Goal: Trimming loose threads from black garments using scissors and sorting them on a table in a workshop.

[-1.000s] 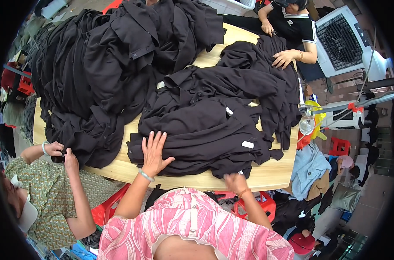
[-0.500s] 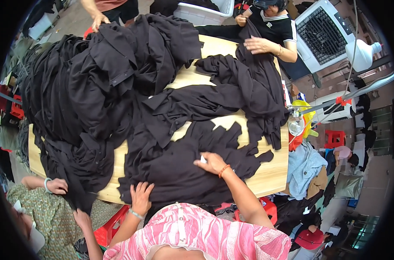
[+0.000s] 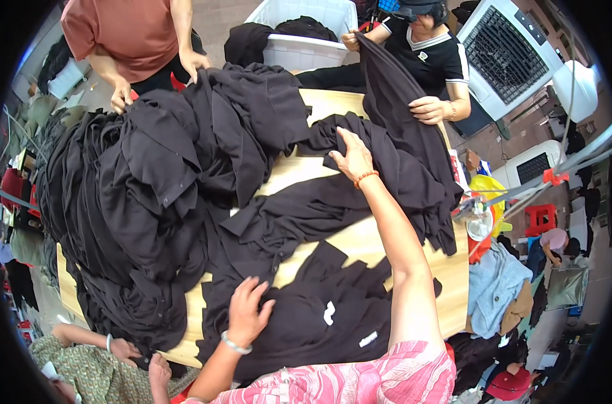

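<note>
My left hand point(image 3: 246, 312) lies flat, fingers spread, on a black garment point(image 3: 319, 323) spread at the near edge of the wooden table point(image 3: 360, 242). My right arm stretches far across the table, and my right hand point(image 3: 351, 156) rests with fingers curled on a black garment point(image 3: 386, 168) in the far pile. I cannot tell whether it grips the cloth. A white tag point(image 3: 329, 313) shows on the near garment.
A big heap of black clothes point(image 3: 151, 188) covers the table's left half. A person in black point(image 3: 427, 60) across the table holds up a garment; another in a rust shirt point(image 3: 131, 34) stands far left. A white bin point(image 3: 299, 40), a cooler fan point(image 3: 501, 60) behind.
My right hand left the near garment and reached far across to the back pile. My left hand moved up onto the near garment. The view shifted forward over the table.
</note>
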`<state>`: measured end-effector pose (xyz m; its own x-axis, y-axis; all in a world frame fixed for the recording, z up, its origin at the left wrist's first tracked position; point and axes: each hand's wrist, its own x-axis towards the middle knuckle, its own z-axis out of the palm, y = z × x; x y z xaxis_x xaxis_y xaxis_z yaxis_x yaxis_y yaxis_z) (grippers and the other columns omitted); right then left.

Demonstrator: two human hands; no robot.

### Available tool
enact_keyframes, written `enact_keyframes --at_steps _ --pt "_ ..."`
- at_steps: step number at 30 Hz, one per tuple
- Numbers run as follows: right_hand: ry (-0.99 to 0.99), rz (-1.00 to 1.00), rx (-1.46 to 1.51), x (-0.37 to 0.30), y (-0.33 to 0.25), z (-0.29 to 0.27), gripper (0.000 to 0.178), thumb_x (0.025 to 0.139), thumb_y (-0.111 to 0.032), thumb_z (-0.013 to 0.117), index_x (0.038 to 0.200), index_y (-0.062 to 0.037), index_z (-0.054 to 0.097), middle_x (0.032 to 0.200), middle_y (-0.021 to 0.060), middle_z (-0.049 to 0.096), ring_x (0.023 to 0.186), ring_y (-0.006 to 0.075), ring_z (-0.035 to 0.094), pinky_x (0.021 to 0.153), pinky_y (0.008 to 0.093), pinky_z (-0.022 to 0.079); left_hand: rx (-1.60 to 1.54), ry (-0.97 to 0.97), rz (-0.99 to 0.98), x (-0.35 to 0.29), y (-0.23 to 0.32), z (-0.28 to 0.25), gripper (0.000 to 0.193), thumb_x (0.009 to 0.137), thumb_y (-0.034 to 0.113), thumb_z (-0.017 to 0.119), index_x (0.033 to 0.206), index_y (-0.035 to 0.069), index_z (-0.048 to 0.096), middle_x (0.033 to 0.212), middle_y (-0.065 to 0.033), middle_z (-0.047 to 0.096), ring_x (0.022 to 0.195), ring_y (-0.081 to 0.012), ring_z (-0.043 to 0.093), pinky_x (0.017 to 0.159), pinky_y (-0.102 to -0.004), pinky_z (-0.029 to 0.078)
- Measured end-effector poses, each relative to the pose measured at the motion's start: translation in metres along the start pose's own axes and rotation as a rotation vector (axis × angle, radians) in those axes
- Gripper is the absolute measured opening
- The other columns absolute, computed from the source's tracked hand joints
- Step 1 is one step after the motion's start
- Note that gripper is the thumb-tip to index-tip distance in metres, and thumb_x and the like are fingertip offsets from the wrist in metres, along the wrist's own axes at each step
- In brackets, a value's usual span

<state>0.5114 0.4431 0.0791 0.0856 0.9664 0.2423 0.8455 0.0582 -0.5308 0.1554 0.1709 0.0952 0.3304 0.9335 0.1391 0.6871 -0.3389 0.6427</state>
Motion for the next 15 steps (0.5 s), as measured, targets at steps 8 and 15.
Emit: enact_keyframes --at_steps 8,15 --pt "-0.452 0.236 -0.267 0.059 0.031 0.077 0.099 0.078 -0.028 0.078 0.156 -0.0252 0.017 0.149 0.0144 0.038 0.117 0.0395 0.058 0.100 0.0457 0.048 0.333 -0.168 -0.174 0.085 -0.068 0.077 0.076 0.077 0.011 0.070 0.146 0.010 0.039 0.152 -0.0214 0.031 0.141 -0.0423 0.029 0.110 -0.0613 0.028" --pt "-0.163 -0.065 -0.258 0.035 0.047 0.082 0.028 0.077 -0.010 0.063 0.104 -0.0107 0.068 0.103 0.0125 0.063 0.090 0.0366 0.067 0.077 0.0477 0.054 0.381 -0.071 -0.047 0.109 -0.073 0.072 0.040 0.082 0.001 0.054 0.121 0.008 0.062 0.127 -0.0146 0.055 0.119 -0.0325 0.051 0.093 -0.0456 0.043"
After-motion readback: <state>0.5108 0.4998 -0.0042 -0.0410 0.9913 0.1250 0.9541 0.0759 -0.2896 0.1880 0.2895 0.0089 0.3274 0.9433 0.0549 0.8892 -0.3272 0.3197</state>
